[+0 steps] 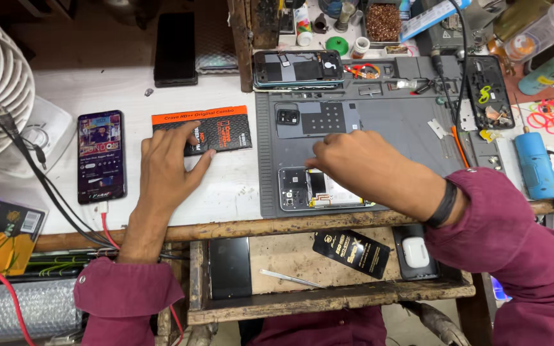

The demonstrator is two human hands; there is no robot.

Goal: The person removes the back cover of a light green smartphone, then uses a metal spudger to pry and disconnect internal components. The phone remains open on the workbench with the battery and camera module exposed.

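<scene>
Left hand (169, 165) spread flat, fingertips pressing black-and-orange flat package (203, 130) at 10 o'clock on white bench. Right hand (367, 168) curled, fingertips together over opened smartphone (302, 189) on grey repair mat (411, 128); pinch contents: cannot tell. Lit phone (101, 156) at 9 o'clock.

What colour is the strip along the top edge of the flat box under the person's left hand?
Orange, above a black patterned body. The flat box under the left hand shows best in the head view.
</scene>
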